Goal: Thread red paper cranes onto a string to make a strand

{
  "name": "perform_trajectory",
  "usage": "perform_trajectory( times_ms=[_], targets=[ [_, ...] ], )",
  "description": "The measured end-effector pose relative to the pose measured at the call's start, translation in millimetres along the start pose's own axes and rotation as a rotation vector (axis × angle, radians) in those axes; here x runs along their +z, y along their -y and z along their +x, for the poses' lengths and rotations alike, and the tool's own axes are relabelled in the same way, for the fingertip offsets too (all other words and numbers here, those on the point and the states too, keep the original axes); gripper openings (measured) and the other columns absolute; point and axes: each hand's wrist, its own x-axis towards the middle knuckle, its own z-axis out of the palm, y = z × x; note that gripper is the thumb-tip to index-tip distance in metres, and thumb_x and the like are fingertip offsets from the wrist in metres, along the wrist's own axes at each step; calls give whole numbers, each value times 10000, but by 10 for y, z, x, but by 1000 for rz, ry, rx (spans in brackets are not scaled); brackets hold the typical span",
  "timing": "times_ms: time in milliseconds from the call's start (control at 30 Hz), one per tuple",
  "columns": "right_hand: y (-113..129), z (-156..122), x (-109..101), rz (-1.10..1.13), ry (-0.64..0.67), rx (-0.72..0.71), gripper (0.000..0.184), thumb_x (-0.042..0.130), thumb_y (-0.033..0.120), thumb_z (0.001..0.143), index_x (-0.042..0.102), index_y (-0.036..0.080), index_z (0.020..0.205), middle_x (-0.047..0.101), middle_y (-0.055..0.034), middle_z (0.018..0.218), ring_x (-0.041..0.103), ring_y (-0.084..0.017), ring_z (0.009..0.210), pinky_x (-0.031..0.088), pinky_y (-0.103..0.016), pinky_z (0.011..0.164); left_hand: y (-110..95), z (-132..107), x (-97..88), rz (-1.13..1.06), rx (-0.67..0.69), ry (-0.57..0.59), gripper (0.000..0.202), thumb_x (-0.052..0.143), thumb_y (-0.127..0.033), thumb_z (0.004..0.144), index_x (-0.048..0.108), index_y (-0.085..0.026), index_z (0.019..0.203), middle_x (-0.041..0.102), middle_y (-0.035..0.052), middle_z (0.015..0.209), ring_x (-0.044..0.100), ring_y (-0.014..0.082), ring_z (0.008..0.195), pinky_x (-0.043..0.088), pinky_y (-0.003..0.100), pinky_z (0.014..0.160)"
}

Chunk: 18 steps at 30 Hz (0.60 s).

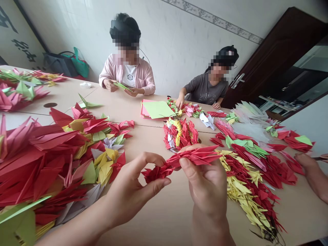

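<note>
I seem to be adjusting folded red paper [202, 155]: right hand [208, 184], fingers clamped on it; left hand [128, 187] curled at one end, pinch unclear. Next calls for steadiness.

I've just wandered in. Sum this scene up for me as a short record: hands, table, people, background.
Left hand: curled about one end of the red papers; grip unclear
Right hand: pinches the red papers between thumb and fingers
Table: mostly red pile at left, paper stack with green on top beyond the hands, yellow strands at right
People opposite: one in pink holds green paper; one in grey
Right edge: another person's arm
Background: dark door
</note>
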Motion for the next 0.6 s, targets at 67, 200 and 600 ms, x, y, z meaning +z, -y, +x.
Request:
perform_trajectory(
  times_ms=[67,200,600],
  targets=[
    [11,-8,-2,-72,-13,-21,128,646,156,883,649,253,968,652,31,801,613,-99,716,537,-201,663,14,9,7,73,71,-20,209,677,-179,865,532,-274,980,606,-50,901,560,83,815,472,174,745],
    [52,-8,-14,-161,23,-8,126,647,137,867,636,229,953,670,24,827,653,-104,747,554,-196,701,29,25,25,123,150,-32,202,641,-133,873,507,-260,955,613,-36,906,564,91,791,468,180,673],
    [161,-14,-70,-304,111,-27,186,669,130,847,622,262,969,680,51,849,654,-84,775,547,-161,714,20,10,10,120,112,-45,195,630,-113,867,524,-263,933,605,-31,872,558,99,773,465,186,640]
  ],
)
